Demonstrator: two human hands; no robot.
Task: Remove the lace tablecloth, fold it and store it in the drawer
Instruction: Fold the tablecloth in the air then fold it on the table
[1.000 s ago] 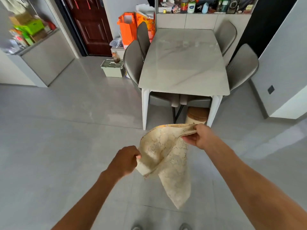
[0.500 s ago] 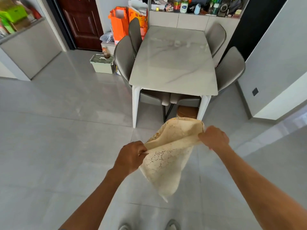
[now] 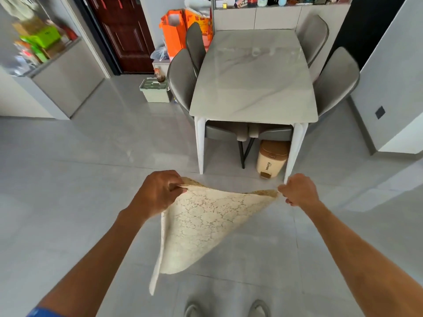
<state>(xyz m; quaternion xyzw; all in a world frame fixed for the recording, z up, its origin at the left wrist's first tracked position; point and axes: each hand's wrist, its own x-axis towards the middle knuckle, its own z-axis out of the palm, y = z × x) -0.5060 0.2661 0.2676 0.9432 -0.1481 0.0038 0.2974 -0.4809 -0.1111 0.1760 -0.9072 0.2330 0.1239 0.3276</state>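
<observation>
Wider apart now, left hand [image 3: 160, 193] and right hand [image 3: 298, 191] pinch lace tablecloth [image 3: 201, 227] corners; bin [image 3: 271, 161] lettering unreadable.

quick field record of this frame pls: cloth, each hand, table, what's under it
cloth: lace tablecloth, off the table, held in the air, lower part hanging toward the floor
left hand: left hand grips one upper corner
right hand: right hand pinches the other upper corner
table: marble-look table, top bare, four grey chairs pushed in
under table: small beige bin
drawer: none identifiable
</observation>
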